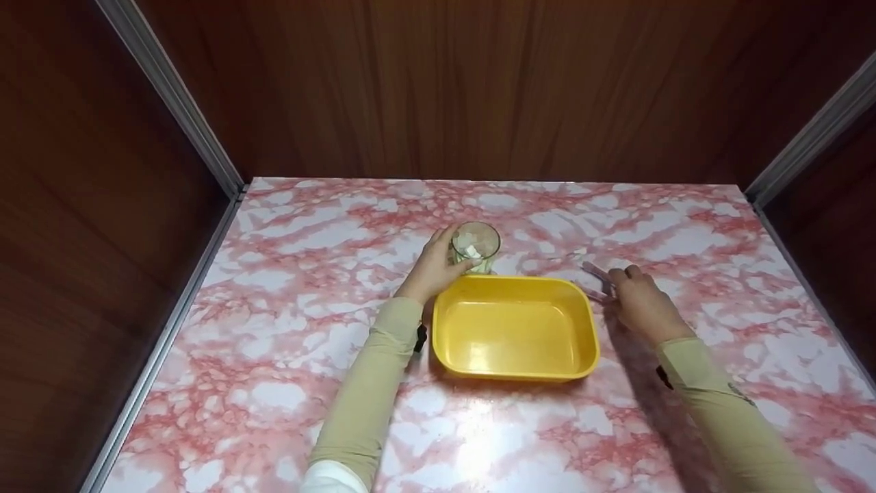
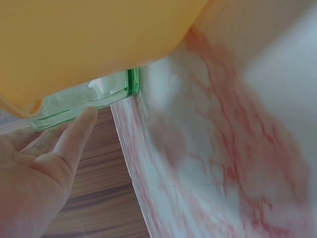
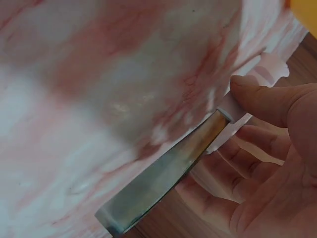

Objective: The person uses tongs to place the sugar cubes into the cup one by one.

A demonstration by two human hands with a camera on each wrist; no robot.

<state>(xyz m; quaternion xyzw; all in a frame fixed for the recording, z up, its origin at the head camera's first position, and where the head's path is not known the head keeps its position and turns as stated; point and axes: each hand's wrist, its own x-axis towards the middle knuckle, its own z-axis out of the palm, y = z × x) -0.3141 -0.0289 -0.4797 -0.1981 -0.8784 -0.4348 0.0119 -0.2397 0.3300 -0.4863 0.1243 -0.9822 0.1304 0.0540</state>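
Observation:
In the head view my left hand (image 1: 434, 266) holds a greenish clear glass (image 1: 484, 263) by its left side, thumb in front and fingers behind. White pieces (image 1: 472, 252) lie inside the glass. Just in front of it stands a yellow plastic basin (image 1: 517, 342) with nothing in it. To the basin's right, my right hand (image 1: 643, 301) grips a pair of tongs (image 1: 597, 272), whose two pinkish arms point left and stand apart. From the right wrist, the tongs' metal back end (image 3: 166, 173) shows between thumb and fingers, with nothing visible between the tips.
The table (image 1: 287, 397) has a red and white marbled top. Brown wood-grain panels (image 1: 479, 89) rise behind it and on both sides, with grey metal strips (image 1: 181, 103) at the corners. My right arm casts a shadow on the tabletop.

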